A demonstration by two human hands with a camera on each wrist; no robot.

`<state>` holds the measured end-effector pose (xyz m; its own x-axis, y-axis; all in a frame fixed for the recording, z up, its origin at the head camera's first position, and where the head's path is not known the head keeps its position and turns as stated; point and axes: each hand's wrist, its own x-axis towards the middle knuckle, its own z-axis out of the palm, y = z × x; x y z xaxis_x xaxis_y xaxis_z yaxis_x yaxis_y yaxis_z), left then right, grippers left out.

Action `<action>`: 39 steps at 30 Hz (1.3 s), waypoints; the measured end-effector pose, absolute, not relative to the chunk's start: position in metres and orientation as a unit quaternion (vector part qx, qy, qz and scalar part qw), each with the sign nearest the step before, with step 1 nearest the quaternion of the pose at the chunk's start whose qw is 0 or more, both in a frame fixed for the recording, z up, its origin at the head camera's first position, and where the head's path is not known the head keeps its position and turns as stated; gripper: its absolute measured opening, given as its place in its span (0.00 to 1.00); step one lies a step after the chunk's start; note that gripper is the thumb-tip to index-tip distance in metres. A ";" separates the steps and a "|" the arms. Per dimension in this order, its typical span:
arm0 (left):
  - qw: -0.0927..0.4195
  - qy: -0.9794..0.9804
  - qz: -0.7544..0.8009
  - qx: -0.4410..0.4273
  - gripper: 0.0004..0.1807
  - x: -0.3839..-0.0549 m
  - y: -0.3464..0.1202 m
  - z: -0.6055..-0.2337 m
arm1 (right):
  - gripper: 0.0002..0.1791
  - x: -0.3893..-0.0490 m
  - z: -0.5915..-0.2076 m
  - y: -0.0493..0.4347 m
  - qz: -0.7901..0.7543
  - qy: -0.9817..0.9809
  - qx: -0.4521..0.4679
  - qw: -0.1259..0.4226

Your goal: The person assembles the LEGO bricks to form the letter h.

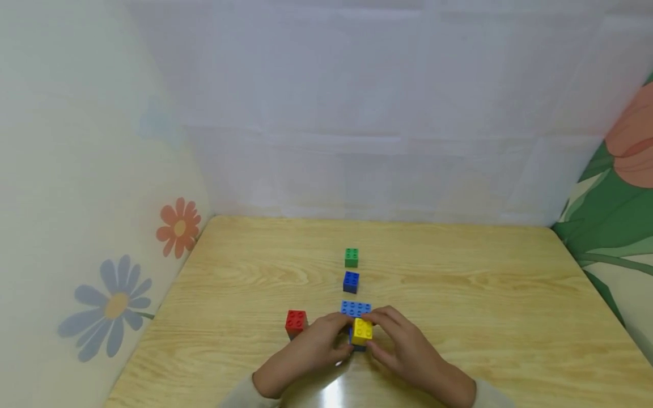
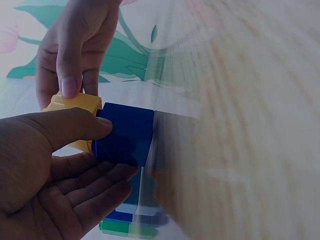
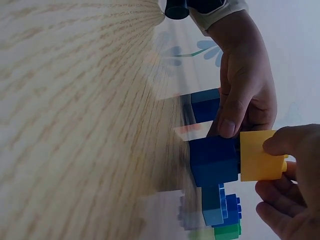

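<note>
At wooden table (image 1: pixel 459 294), left hand (image 1: pixel 321 341) pinching dark blue block (image 3: pixel 214 161), right hand (image 1: pixel 405 344) pinching yellow block (image 1: pixel 362 331) just above.

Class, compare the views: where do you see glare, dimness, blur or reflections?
Head view: bright, with white glare on the table at bottom centre; left wrist view: dim, the table blurry, the green block mirrored in it; right wrist view: dim, the yellow block looking orange-tinged.

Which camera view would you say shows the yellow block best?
The right wrist view: there the yellow block appears large, one side face mostly uncovered, pinched by the right hand. The head view shows its studded top, but small. In the left wrist view, the thumb of the left hand covers part of it.
</note>
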<state>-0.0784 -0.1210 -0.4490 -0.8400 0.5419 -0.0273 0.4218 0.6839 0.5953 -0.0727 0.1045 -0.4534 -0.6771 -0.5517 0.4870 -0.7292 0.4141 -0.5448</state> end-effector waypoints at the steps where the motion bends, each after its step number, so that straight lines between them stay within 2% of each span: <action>1: 0.102 0.912 0.297 0.263 0.22 -0.079 -0.121 -0.449 | 0.27 -0.073 -0.454 0.105 0.382 -0.834 0.381 0.112; 12: 0.132 0.911 0.299 0.250 0.23 -0.080 -0.121 -0.448 | 0.23 -0.074 -0.453 0.102 0.409 -0.851 0.327 0.028; 20: 0.114 0.910 0.302 0.259 0.20 -0.080 -0.121 -0.450 | 0.24 -0.079 -0.453 0.097 0.415 -0.846 0.334 0.027; 39: 0.133 0.914 0.291 0.251 0.23 -0.080 -0.122 -0.450 | 0.23 -0.081 -0.454 0.094 0.397 -0.848 0.351 0.008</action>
<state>-0.0800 -0.1219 -0.4501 -0.8390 0.5354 -0.0971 0.3808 0.7052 0.5981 -0.0814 0.0940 -0.4539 -0.7536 -0.5891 0.2917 -0.6010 0.4378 -0.6687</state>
